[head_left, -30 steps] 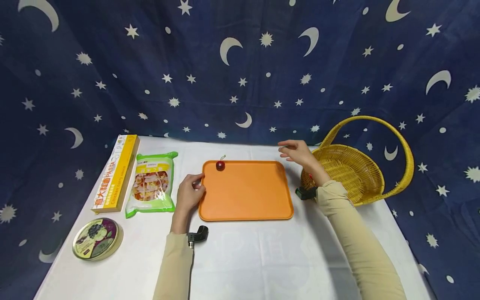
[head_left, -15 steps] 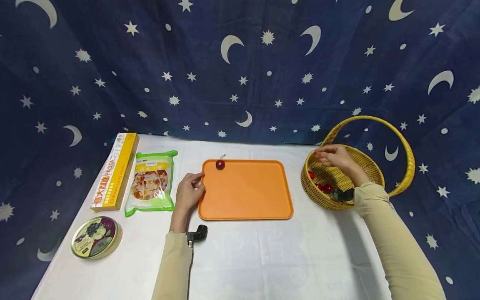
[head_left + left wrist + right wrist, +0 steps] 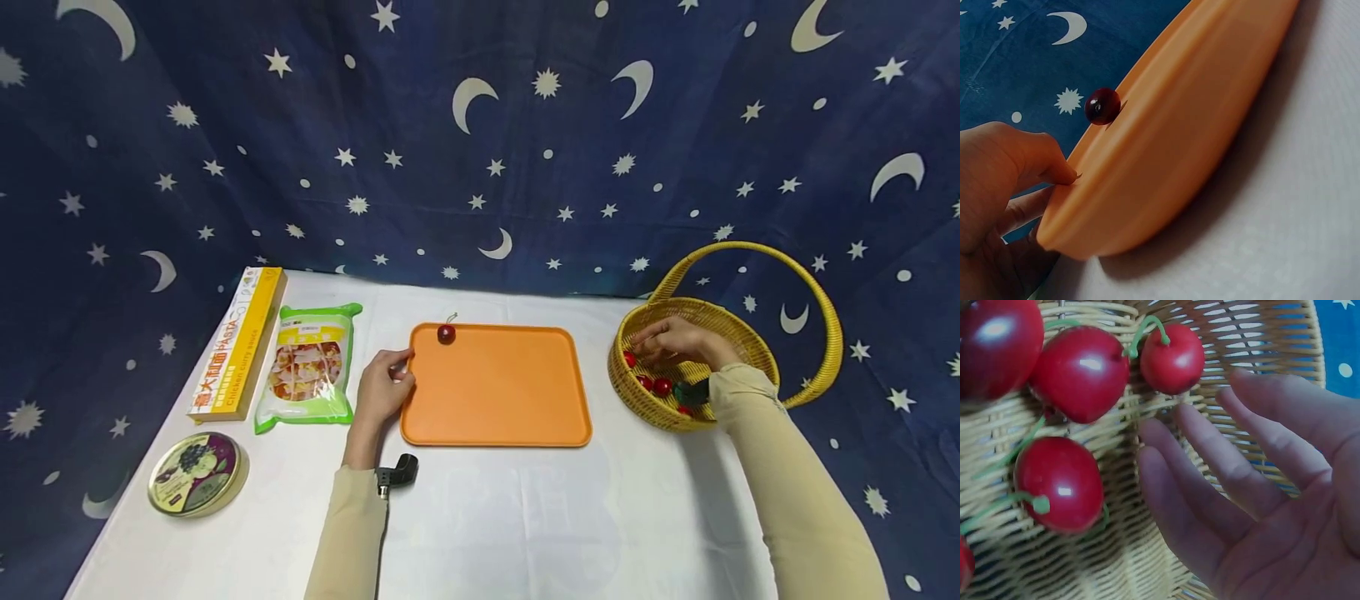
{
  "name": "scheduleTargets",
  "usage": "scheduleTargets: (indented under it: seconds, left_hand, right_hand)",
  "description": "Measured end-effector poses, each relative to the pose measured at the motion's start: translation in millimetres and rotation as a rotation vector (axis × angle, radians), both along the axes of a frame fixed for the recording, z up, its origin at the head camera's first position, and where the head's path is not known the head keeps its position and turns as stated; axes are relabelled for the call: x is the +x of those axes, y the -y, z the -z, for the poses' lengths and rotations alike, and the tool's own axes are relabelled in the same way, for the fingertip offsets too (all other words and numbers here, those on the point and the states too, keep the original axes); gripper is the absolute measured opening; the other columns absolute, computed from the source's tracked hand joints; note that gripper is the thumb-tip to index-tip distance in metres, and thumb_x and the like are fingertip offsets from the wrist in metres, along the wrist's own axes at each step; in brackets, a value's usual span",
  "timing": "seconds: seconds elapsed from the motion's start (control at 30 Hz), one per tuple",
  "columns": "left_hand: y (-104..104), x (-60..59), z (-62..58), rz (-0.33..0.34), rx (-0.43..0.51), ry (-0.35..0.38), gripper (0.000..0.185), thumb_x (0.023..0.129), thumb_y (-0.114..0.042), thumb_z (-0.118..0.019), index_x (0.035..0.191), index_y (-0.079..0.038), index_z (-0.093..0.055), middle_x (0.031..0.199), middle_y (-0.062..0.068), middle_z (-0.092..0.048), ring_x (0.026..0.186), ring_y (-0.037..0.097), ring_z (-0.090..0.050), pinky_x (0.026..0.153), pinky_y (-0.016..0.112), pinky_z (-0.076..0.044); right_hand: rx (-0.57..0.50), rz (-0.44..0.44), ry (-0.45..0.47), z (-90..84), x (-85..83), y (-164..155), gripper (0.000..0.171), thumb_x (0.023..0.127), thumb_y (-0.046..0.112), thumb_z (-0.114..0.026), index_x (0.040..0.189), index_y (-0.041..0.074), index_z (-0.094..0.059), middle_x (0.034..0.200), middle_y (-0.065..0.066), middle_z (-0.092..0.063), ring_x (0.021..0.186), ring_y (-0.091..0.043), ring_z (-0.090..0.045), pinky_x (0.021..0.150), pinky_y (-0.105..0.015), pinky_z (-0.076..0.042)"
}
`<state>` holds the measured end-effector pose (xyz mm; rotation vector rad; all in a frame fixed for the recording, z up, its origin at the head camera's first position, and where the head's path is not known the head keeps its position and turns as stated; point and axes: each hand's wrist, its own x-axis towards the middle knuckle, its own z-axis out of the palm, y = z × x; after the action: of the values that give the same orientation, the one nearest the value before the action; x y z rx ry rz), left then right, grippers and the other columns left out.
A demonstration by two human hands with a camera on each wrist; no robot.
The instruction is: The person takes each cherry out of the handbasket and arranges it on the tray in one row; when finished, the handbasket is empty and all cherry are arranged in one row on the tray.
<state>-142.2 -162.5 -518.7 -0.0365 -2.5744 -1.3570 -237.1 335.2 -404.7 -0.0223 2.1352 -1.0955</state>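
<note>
Wicker encloses the right hand [image 3: 675, 343], which is lowered into the yellow basket [image 3: 750, 333] at the right end of the table. In the right wrist view the fingers [image 3: 1210, 469] are straight and slightly spread, holding nothing. Red cherries [image 3: 1079, 372] lie just ahead of the fingertips and off to their side; the nearest cherry [image 3: 1172, 357] is just beyond the tips, not touching them. Judged from this pose, the hand is open in order to close over one fruit.

Left hand [image 3: 382, 390] grips the near-left rim of the orange tray [image 3: 525, 400]. In the left wrist view the thumb [image 3: 1054, 165] presses on top of the rim, and the remaining fingers curl beneath the edge, so the rim is pinched between them. This hold probably keeps the tray steady on the white cloth.

Tray orientation: flat on the table, long axis running left to right, from the pinching fingers toward the basket. One cherry on the tray [image 3: 446, 334] rests at the far edge, just beyond the left fingertips and near the corner. Its stem points up and away, toward the starred backdrop. Stems of the basket cherries are green and curve in differing directions; no common heading can be read.

Outboard of the left hand, away from the tray, lie a snack bag [image 3: 307, 367], a pasta box [image 3: 236, 342] and a round tin [image 3: 197, 472], all well apart from the fingers.
</note>
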Motion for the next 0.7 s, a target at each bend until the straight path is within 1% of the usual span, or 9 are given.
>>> scheduleTargets:
  seconds: [0.07, 0.17, 0.37, 0.5, 0.57, 0.7]
  left_hand:
    - [-1.2, 0.7, -0.4, 0.003, 0.004, 0.0, 0.043, 0.077, 0.0, -0.066, 0.12, -0.001, -0.069, 0.101, 0.015, -0.065, 0.076, 0.023, -0.064, 0.073, 0.036, -0.047]
    - [-2.6, 1.4, -1.6, 0.01, 0.009, 0.002, 0.043, 0.078, 0.0, -0.066, 0.12, -0.001, -0.069, 0.102, 0.015, -0.065, 0.076, 0.023, -0.065, 0.073, 0.037, -0.047]
    - [-3.1, 1.1, -3.8, 0.014, -0.002, -0.003, 0.042, 0.079, 0.0, -0.066, 0.121, -0.001, -0.069, 0.102, 0.015, -0.065, 0.077, 0.023, -0.065, 0.074, 0.038, -0.048]
    - [-2.2, 0.9, -4.6, 0.015, 0.002, 0.001, 0.042, 0.079, 0.0, -0.065, 0.121, -0.001, -0.069, 0.103, 0.015, -0.065, 0.078, 0.024, -0.066, 0.075, 0.039, -0.048]
    - [-1.7, 1.4, -4.6, 0.014, 0.007, 0.008, 0.042, 0.079, 0.0, -0.066, 0.121, -0.001, -0.069, 0.104, 0.015, -0.065, 0.078, 0.024, -0.066, 0.075, 0.039, -0.048]
    - [0.2, 2.6, -4.1, 0.007, 0.005, 0.018, 0.043, 0.079, 0.0, -0.066, 0.121, 0.0, -0.069, 0.105, 0.016, -0.065, 0.079, 0.024, -0.067, 0.075, 0.038, -0.048]
  right_hand:
    - [-0.012, 0.001, 0.04, 2.2, -0.1, 1.6, 0.043, 0.095, 0.004, -0.056, 0.132, -0.017, -0.049, 0.107, -0.013, -0.071, 0.093, -0.027, -0.069, 0.084, -0.042, -0.054]
    - [-0.017, 0.015, 0.073, 5.2, -0.4, 3.9, 0.037, 0.093, 0.002, -0.059, 0.127, -0.013, -0.056, 0.099, -0.01, -0.072, 0.088, -0.023, -0.069, 0.081, -0.039, -0.056]
    - [-0.022, 0.016, 0.07, 8.0, -1.9, 7.8, 0.029, 0.09, -0.001, -0.061, 0.118, -0.008, -0.063, 0.089, -0.004, -0.072, 0.079, -0.015, -0.068, 0.074, -0.031, -0.056]
    - [-0.033, 0.005, 0.066, 7.7, -3.0, 10.1, 0.023, 0.091, -0.001, -0.061, 0.113, -0.009, -0.065, 0.086, -0.004, -0.072, 0.077, -0.015, -0.068, 0.071, -0.03, -0.056]
    - [-0.037, 0.002, 0.067, 7.1, -3.6, 10.1, 0.024, 0.091, -0.001, -0.061, 0.113, -0.01, -0.064, 0.087, -0.004, -0.071, 0.077, -0.015, -0.067, 0.072, -0.03, -0.056]
    - [-0.043, 0.009, 0.05, 2.2, -2.9, 10.0, 0.033, 0.092, 0.001, -0.06, 0.121, -0.013, -0.058, 0.087, -0.005, -0.069, 0.076, -0.016, -0.065, 0.071, -0.031, -0.056]
